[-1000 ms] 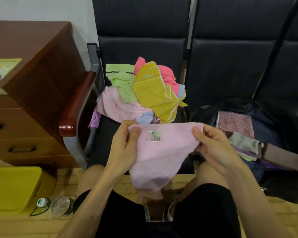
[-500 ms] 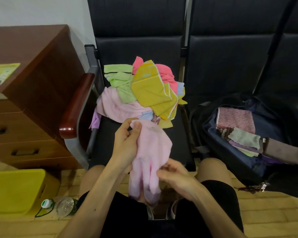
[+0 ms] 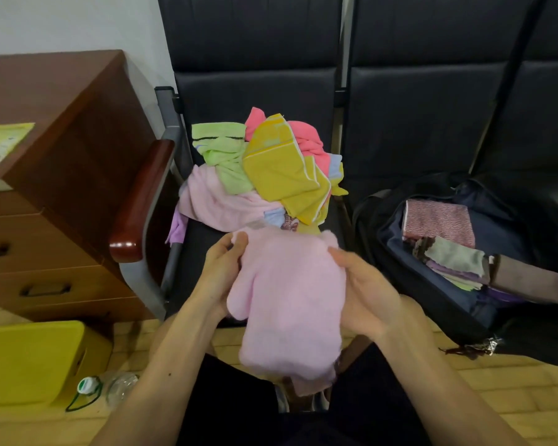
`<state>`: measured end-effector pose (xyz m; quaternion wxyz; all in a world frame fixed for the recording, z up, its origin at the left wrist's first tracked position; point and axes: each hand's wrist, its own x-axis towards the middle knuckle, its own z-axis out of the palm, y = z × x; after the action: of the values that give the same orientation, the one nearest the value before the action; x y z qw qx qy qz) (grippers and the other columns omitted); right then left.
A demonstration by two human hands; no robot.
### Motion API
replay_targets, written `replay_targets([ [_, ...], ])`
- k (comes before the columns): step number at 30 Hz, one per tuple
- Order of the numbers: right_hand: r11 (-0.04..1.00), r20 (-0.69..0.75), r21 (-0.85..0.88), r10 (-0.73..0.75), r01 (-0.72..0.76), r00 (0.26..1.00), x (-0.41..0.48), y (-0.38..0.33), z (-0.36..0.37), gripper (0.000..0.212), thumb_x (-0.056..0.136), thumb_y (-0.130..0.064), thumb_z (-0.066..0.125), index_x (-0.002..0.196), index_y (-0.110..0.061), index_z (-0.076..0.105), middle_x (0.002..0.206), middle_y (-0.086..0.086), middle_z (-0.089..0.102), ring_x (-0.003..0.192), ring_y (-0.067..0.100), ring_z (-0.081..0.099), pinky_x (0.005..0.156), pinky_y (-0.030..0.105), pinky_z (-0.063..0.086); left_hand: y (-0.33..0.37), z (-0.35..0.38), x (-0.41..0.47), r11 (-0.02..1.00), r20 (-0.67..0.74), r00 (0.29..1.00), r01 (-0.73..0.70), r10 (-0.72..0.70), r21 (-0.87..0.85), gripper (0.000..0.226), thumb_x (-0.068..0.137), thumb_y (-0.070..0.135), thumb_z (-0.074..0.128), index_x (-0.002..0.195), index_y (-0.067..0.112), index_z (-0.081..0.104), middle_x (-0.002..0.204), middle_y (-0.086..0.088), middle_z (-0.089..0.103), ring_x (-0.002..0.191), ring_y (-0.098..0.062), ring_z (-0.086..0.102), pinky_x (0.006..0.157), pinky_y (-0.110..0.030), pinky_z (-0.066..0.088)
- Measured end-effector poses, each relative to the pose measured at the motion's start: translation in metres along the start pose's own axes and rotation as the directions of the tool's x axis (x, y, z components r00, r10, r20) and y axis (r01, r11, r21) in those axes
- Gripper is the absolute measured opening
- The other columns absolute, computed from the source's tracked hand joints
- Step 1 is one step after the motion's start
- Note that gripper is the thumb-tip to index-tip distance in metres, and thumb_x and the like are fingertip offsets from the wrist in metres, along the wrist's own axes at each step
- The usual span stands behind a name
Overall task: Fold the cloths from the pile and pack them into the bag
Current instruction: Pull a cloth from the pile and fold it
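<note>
A light pink cloth point(image 3: 287, 304) hangs folded lengthwise in front of my knees. My left hand point(image 3: 221, 272) pinches its upper left corner between thumb and fingers. My right hand point(image 3: 364, 297) grips its right edge, thumb on top. Behind it, on the left black chair seat, lies the pile of cloths point(image 3: 264, 175) in yellow, green, pink and blue. An open dark bag point(image 3: 397, 284) lies on the right seat, with folded cloths point(image 3: 438, 220) stacked inside.
A brown wooden cabinet point(image 3: 55, 188) with drawers stands at the left, beside the chair's wooden armrest point(image 3: 139, 201). On the floor at lower left are a yellow box point(image 3: 26, 362) and a lying plastic bottle point(image 3: 110, 386).
The cloth was held spread wide, then folded in half under my left hand. My right hand has come up from the lower edge to the right side, and the cloth now lies wider between both hands.
</note>
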<state>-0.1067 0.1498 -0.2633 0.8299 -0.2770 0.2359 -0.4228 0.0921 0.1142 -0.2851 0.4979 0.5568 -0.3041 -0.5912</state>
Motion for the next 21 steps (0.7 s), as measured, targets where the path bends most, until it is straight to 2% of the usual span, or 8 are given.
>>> replay_targets([
  [4, 0.988, -0.030, 0.151, -0.028, 0.032, 0.999, 0.006, -0.019, 0.003, 0.048, 0.067, -0.021, 0.085, 0.111, -0.005, 0.075, 0.113, 0.011, 0.073, 0.105, 0.022, 0.070, 0.086, 0.033, 0.058, 0.002, 0.013, -0.018, 0.986, 0.079, 0.987, 0.143, -0.137, -0.081, 0.023, 0.105, 0.017, 0.042, 0.112, 0.004, 0.060, 0.072, -0.017, 0.070, 0.069, -0.033, 0.068, 0.064, -0.041, 0.059],
  [5, 0.983, -0.044, 0.168, -0.061, 0.068, 0.997, 0.007, -0.024, 0.005, 0.049, 0.068, -0.020, 0.084, 0.113, -0.004, 0.074, 0.115, 0.011, 0.072, 0.107, 0.023, 0.070, 0.087, 0.034, 0.058, -0.004, 0.010, -0.022, 0.987, 0.044, 0.995, 0.097, -0.092, -0.126, 0.023, 0.105, 0.009, 0.040, 0.116, 0.002, 0.058, 0.079, -0.025, 0.070, 0.079, -0.039, 0.069, 0.078, -0.050, 0.059],
  [7, 0.974, -0.085, 0.185, -0.118, 0.132, 0.989, 0.011, -0.034, 0.005, 0.048, 0.070, -0.018, 0.079, 0.116, -0.006, 0.072, 0.117, 0.010, 0.071, 0.108, 0.022, 0.069, 0.090, 0.035, 0.057, -0.011, 0.011, -0.033, 0.941, 0.081, 0.949, 0.314, -0.306, -0.122, 0.034, 0.107, 0.019, 0.043, 0.124, -0.006, 0.059, 0.110, -0.039, 0.062, 0.113, -0.057, 0.054, 0.102, -0.070, 0.038],
  [8, 0.970, -0.106, 0.191, -0.133, 0.152, 0.985, 0.011, -0.038, 0.004, 0.043, 0.072, -0.019, 0.075, 0.114, -0.008, 0.073, 0.115, 0.008, 0.071, 0.106, 0.021, 0.069, 0.090, 0.034, 0.057, -0.018, 0.013, -0.039, 0.914, 0.327, 0.875, 0.400, -0.357, -0.074, 0.058, 0.103, 0.045, 0.049, 0.127, -0.006, 0.061, 0.125, -0.035, 0.060, 0.126, -0.054, 0.047, 0.107, -0.065, 0.035],
  [10, 0.967, -0.161, 0.175, -0.155, 0.183, 0.975, 0.014, -0.047, 0.000, 0.029, 0.082, -0.020, 0.064, 0.106, -0.011, 0.076, 0.111, 0.005, 0.072, 0.103, 0.018, 0.070, 0.090, 0.032, 0.057, -0.033, 0.018, -0.029, 0.849, 0.411, 0.787, 0.525, -0.459, -0.056, 0.091, 0.084, 0.077, 0.041, 0.126, -0.001, 0.065, 0.132, -0.023, 0.062, 0.129, -0.041, 0.053, 0.108, -0.050, 0.040],
  [13, 0.953, -0.258, 0.188, -0.187, 0.239, 0.948, 0.018, -0.055, -0.015, 0.031, 0.095, -0.023, 0.049, 0.108, -0.012, 0.075, 0.113, 0.006, 0.072, 0.107, 0.017, 0.069, 0.096, 0.034, 0.054, -0.056, -0.003, -0.024, 0.886, 0.551, 0.736, 0.463, -0.393, 0.015, 0.074, 0.076, 0.071, 0.059, 0.109, 0.007, 0.077, 0.116, -0.015, 0.072, 0.110, -0.027, 0.068, 0.094, -0.040, 0.051],
  [16, 0.945, -0.345, 0.198, -0.182, 0.261, 0.921, 0.021, -0.055, -0.033, 0.042, 0.102, -0.025, 0.046, 0.140, -0.011, 0.053, 0.138, 0.009, 0.060, 0.127, 0.023, 0.058, 0.113, 0.040, 0.039, -0.055, -0.004, -0.024, 0.935, 0.553, 0.760, 0.337, -0.341, 0.114, 0.059, 0.057, 0.047, 0.093, 0.099, 0.007, 0.079, 0.104, -0.012, 0.075, 0.099, -0.024, 0.071, 0.085, -0.037, 0.056],
  [21, 0.913, -0.401, 0.315, -0.121, 0.260, 0.908, 0.019, -0.018, -0.045, 0.054, 0.093, -0.035, 0.056, 0.137, -0.003, 0.054, 0.135, 0.014, 0.060, 0.124, 0.027, 0.058, 0.106, 0.042, 0.042, -0.039, 0.002, -0.027, 0.956, 0.410, 0.865, 0.285, -0.291, 0.076, 0.068, 0.069, 0.042, 0.087, 0.119, 0.000, 0.065, 0.118, -0.021, 0.068, 0.106, -0.031, 0.068, 0.090, -0.045, 0.056],
])
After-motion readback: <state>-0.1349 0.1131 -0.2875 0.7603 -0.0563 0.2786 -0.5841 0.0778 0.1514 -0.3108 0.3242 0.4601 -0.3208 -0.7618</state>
